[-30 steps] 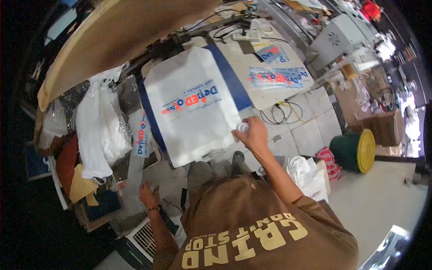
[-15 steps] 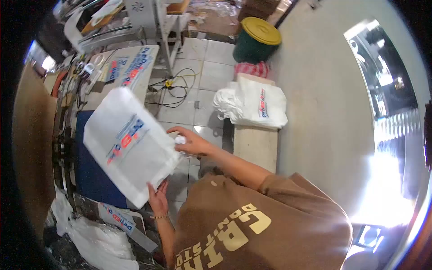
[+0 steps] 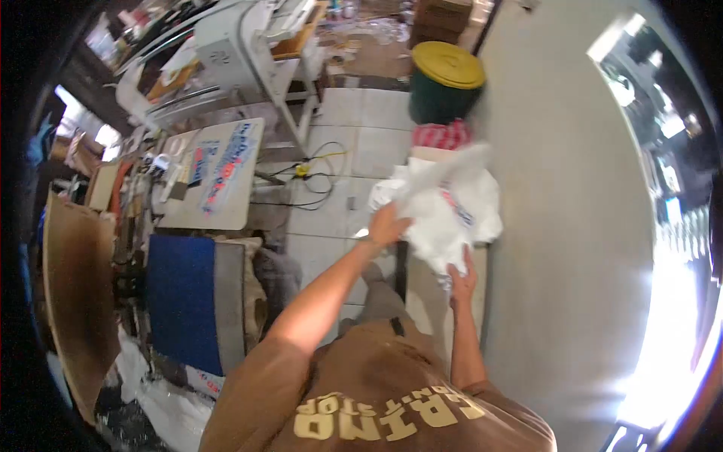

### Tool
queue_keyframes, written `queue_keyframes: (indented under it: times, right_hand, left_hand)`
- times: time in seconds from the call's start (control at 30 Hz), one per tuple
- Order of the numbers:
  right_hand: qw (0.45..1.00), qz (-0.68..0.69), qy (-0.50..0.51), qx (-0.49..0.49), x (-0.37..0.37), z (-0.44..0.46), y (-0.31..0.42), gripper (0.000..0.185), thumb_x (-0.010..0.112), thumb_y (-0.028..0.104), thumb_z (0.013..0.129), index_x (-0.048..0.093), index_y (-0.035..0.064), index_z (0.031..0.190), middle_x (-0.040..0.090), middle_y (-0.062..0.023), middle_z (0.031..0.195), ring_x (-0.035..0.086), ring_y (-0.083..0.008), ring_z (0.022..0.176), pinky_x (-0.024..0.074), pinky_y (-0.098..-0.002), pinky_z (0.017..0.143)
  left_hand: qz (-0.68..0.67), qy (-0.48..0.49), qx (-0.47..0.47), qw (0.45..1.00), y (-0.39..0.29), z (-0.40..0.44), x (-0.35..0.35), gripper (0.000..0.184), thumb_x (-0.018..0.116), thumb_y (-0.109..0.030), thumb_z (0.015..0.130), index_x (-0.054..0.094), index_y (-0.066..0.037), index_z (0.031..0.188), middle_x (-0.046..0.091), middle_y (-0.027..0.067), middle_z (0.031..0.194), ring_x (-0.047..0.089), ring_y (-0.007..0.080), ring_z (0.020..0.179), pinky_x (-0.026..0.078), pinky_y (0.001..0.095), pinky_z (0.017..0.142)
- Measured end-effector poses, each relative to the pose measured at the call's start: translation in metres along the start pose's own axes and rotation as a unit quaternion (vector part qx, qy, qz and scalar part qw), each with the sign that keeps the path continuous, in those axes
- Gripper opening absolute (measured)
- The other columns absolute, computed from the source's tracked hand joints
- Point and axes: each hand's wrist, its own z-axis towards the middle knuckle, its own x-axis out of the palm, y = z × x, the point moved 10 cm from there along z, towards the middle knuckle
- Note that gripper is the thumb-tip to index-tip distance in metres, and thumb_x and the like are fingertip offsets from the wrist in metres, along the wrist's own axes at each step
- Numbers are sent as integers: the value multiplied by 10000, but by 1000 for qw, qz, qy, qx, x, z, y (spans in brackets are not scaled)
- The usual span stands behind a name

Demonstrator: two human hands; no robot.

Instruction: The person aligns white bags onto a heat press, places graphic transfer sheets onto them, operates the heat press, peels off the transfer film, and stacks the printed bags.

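Note:
A white printed bag [image 3: 444, 218] hangs between my two hands over a white pile on a narrow bench [image 3: 429, 294]. My left hand [image 3: 389, 226] is closed at the bag's left edge. At its lower edge is my right hand [image 3: 463, 279], gripping the bunched material. The upper part of the bag is blurred, and its border with the white bags beneath is hard to make out. On the left, the blue pad [image 3: 181, 301] lies bare.
A green bin with a yellow lid [image 3: 448, 66] stands behind a red-and-white cloth [image 3: 443, 136]. Cables [image 3: 324, 177] lie on the floor tiles. A board with printed strips [image 3: 241, 203], a white machine frame [image 3: 241, 68] and a curved brown panel [image 3: 79, 301] are left; a wall [image 3: 557, 226] is right.
The view has swung right. The white bag has left the blue pad and moved with both hands to the pile on the bench.

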Motion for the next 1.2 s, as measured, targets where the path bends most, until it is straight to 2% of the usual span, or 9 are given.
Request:
queue_keyframes:
  times: [0.07,0.23,0.37,0.47,0.63,0.73,0.9,0.97,1.2]
  right_hand:
    - [1000,22,3,5,9,38,-48,740,659,-12,855,379,43,1537,489,-162,1477,552,-252,1254,454,-339,1039]
    - [899,252,-122,337,39,100,-141,727,562,-48,899,355,201,1550,589,-188,1317,634,-314,1094,557,-470,898]
    - [900,266,-44,341,82,156,-202,507,391,87,986,441,173,1483,635,-173,1263,627,-373,1146,528,-564,957]
    - [841,307,77,438,104,181,-314,471,385,270,999,566,-10,1331,622,-181,1323,589,-387,1221,442,-587,1070]
    - [864,144,-1,483,55,178,-347,359,691,311,879,674,99,1168,687,-80,1109,684,-302,954,581,-501,820]
    - [779,-553,243,169,16,198,-339,495,608,460,916,586,106,1261,649,-93,1212,635,-324,1068,491,-534,924]
    - [773,-403,397,-286,161,101,-109,436,655,311,897,655,-79,1092,698,-253,1014,662,-409,961,510,-440,858]
    - [813,-391,431,-30,233,77,-83,508,668,332,904,642,-140,1090,691,-306,1003,658,-431,979,497,-442,884]
    - [728,-150,618,-256,475,-120,86,491,726,395,899,595,-48,730,502,-64,564,436,-123,532,361,-334,487]
  left_hand:
    - [-119,91,-316,937,-13,27,10,599,727,-312,872,517,-15,1348,685,186,1138,702,228,822,576,400,785]
    - [85,134,-212,964,13,5,29,603,715,-315,866,527,-39,1369,671,224,1202,653,381,1087,515,447,951]
    - [70,275,-249,926,55,-139,16,417,682,-365,868,654,-29,1115,693,212,1022,662,392,966,519,487,855]
    - [65,182,-427,884,51,-249,-70,441,699,-363,878,662,-55,1191,713,178,1100,685,313,1011,535,419,871]
    - [-41,-111,-578,807,9,-379,-184,427,722,-313,900,659,-45,1228,711,142,1120,673,232,1033,531,363,893]
    - [-53,-273,-571,772,-23,-425,-220,423,721,-311,914,658,-35,1228,704,144,1132,671,238,1018,534,366,890]
    - [-72,-437,-508,739,-79,-451,-248,427,706,-309,942,637,-32,1260,698,153,1148,670,247,1050,536,377,902]
    - [-64,-387,-530,752,-82,-456,-244,429,698,-284,950,620,-27,1284,697,163,1137,670,238,1059,536,370,907]
    - [-73,-273,-561,778,-125,-485,-310,355,659,-296,976,652,-24,1203,734,105,1004,704,192,887,560,342,802]
